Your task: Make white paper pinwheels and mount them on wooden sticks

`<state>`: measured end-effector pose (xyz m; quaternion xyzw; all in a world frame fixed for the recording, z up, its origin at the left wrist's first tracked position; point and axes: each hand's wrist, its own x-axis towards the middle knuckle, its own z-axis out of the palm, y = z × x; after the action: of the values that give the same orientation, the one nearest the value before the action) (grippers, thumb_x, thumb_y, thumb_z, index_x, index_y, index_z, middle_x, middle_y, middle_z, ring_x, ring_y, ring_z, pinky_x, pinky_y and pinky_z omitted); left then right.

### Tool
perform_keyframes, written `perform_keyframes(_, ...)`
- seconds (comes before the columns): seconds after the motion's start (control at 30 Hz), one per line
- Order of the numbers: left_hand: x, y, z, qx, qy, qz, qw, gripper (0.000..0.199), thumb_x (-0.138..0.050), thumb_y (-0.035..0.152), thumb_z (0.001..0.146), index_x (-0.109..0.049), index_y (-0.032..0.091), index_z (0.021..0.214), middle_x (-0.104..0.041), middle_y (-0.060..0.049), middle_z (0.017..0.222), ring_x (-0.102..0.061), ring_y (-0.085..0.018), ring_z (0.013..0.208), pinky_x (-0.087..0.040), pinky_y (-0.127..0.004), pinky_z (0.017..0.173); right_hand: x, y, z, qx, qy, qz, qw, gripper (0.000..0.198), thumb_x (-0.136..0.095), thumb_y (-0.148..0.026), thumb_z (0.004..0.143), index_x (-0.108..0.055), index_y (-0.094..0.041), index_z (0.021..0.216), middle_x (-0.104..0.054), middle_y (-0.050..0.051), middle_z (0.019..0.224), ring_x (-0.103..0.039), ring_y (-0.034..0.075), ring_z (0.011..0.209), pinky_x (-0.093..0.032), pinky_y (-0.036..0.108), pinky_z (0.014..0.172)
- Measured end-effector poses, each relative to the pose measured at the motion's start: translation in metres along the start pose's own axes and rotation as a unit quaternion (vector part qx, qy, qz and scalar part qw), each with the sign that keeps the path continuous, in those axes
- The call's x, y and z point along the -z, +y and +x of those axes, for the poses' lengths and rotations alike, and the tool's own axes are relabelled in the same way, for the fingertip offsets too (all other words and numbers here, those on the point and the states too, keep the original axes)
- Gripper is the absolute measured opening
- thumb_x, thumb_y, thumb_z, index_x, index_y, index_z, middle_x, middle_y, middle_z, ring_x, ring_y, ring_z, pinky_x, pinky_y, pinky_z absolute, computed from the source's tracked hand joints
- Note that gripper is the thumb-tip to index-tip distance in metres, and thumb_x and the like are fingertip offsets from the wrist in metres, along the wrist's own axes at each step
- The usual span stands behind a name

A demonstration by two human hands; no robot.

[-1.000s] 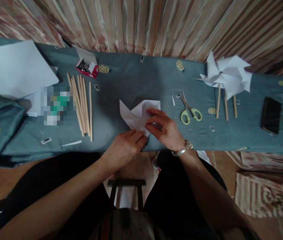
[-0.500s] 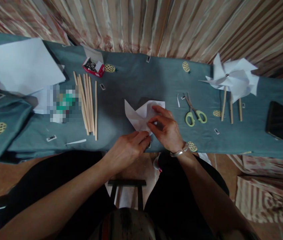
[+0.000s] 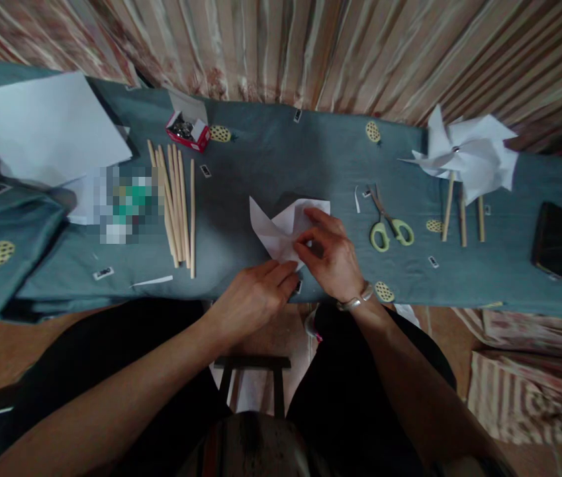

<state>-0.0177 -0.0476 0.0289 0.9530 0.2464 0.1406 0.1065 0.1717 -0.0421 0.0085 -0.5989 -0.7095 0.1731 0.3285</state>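
On the cloth-covered tabletop (image 3: 241, 159), white sheets (image 3: 47, 132) are kept at the left and stick-mounted pinwheels (image 3: 484, 156), seemingly finished, are laid at the right. Loose sticks (image 3: 192, 218) are lined up left of centre, not yet joined to any paper, while the folded paper (image 3: 275, 240), at centre near the front edge, appears only partly shaped: its near corner is gripped by the closed fingers of the left hand (image 3: 257, 291), and it is apparently pinched between thumb and forefinger of the right hand (image 3: 333, 255). Scissors (image 3: 385, 216) and a red box (image 3: 187, 141) of metal pieces are set apart, untouched.
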Motion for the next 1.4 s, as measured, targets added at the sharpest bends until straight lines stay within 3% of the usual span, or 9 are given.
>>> perform_keyframes(1.4, -0.0007, 0.0019, -0.0003, -0.003, 0.027, 0.006, 1.000, 0.013, -0.054, 0.011, 0.093, -0.066, 0.010, 0.097, -0.072, -0.010, 0.107, -0.067, -0.019, 0.086, -0.059, -0.030, 0.074, -0.0038, -0.0007, -0.0011, -0.004, 0.006, -0.012, 1.000, 0.004, -0.064, -0.018, 0.083, -0.066, -0.021, 0.081, -0.061, 0.010, 0.134, -0.054, 0.028, 0.126, -0.045, 0.051, 0.106)
